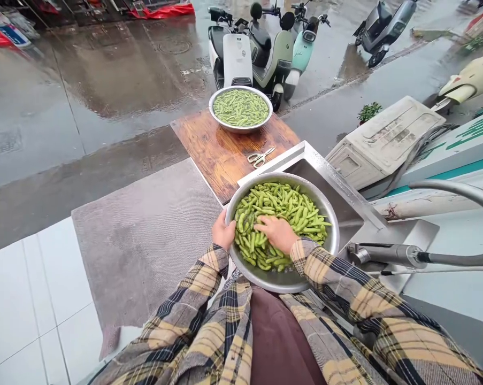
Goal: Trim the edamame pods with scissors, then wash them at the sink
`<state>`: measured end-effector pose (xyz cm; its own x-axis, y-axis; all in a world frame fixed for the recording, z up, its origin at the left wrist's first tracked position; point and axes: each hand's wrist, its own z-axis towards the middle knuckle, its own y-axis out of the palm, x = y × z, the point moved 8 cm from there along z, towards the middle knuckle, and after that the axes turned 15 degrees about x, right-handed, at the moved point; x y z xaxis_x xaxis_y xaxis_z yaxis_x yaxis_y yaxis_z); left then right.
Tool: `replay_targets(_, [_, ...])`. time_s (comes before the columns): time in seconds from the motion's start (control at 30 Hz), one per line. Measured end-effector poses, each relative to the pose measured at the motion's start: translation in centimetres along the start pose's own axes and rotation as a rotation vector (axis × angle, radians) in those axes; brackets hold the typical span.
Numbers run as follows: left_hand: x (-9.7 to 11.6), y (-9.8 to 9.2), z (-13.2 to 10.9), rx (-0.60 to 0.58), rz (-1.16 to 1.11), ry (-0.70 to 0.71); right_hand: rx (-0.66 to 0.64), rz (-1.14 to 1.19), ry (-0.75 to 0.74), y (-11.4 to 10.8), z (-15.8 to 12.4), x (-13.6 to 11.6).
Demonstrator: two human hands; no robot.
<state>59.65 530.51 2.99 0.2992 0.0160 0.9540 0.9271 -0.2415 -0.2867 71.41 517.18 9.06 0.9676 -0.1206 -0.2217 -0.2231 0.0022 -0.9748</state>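
A wide metal basin [334,224] full of green edamame pods [297,206] rests over the near end of a steel sink. On its left rim my left hand [224,231] is closed, thumb on the inner side. My right hand [279,233] lies on the pods inside the basin, its fingers stretched out toward the left, the tips partly among the pods. A little water shows at the basin's bottom near my body. Plaid sleeves cover both of my forearms.
A second basin [214,113] of pods stands on a wooden table [209,155] ahead, with scissors [259,158] beside it. The steel sink [337,182] and a faucet [401,254] are at right. Parked scooters [238,56] stand beyond; a grey mat [145,240] lies left.
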Motion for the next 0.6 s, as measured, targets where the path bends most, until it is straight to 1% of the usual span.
replay_targets(0.07, [0.3, 0.0, 0.1, -0.001, 0.013, 0.006, 0.056, 0.132, 0.105, -2.3, 0.2, 1.4])
replay_targets(0.13, [0.4, -0.1, 0.2, 0.009, 0.024, 0.016, 0.092, 0.290, 0.140, -4.3, -0.6, 2.9])
replay_targets(0.2, [0.3, -0.2, 0.3, 0.017, 0.029, 0.027, 0.125, 0.407, 0.162, -5.7, -2.4, 4.8])
replay_targets(0.23, [0.2, -0.3, 0.4, 0.017, 0.032, 0.030, 0.159, 0.434, 0.202, -6.2, -3.6, 6.2])
replay_targets(0.3, [-0.1, -0.3, 0.4, 0.015, 0.047, 0.024, 0.265, 0.424, 0.362, -6.6, -6.6, 9.7])
replay_targets(0.37, [-0.3, -0.4, 0.4, 0.013, 0.061, 0.009, 0.364, 0.390, 0.566, -6.0, -9.7, 13.1])
replay_targets(0.43, [-0.1, -0.3, 0.4, 0.014, 0.054, -0.002, 0.405, 0.399, 0.725, -4.1, -11.5, 15.2])
replay_targets(0.5, [0.3, -0.1, 0.4, 0.008, 0.036, -0.002, 0.428, 0.440, 0.825, -1.7, -11.4, 15.9])
replay_targets(0.53, [0.6, 0.0, 0.4, 0.006, 0.034, -0.001, 0.440, 0.460, 0.857, -0.6, -10.7, 15.9])
replay_targets(0.6, [0.9, 0.1, 0.5, 0.009, 0.052, 0.001, 0.466, 0.485, 0.859, 0.8, -8.7, 15.6])
